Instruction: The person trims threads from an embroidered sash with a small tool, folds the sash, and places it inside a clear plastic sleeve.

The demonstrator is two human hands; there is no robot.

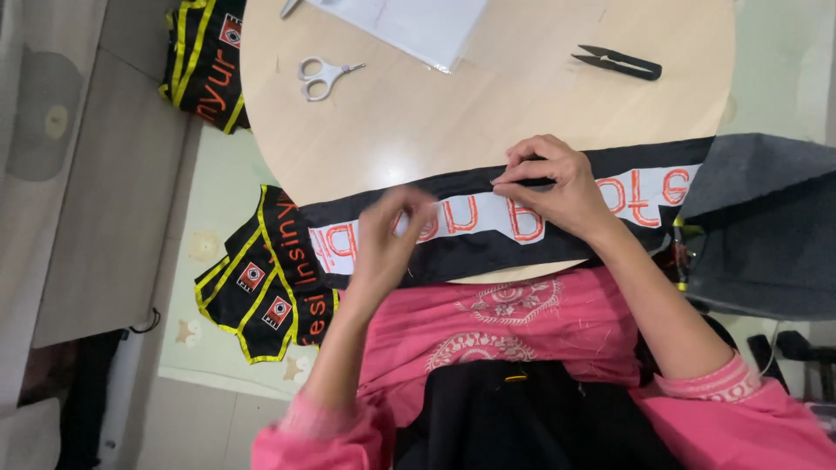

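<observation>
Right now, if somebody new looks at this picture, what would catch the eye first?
First, the long black sash with a white strip of orange letters, stretched across the near edge of the round wooden table. The right hand presses on it, and the blurred left hand hovers over it. Farther back lie white-handled scissors at the left and black thread snips at the right.

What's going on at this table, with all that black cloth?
A person in pink sleeves is working on a long black fabric strip with orange and white lettering, laid across the near edge of a round wooden table. The right hand presses on the strip; the left hand, blurred, hovers over it. White-handled scissors, black thread snips and a white sheet lie farther back. More black strips with yellow edging hang off the left.
</observation>
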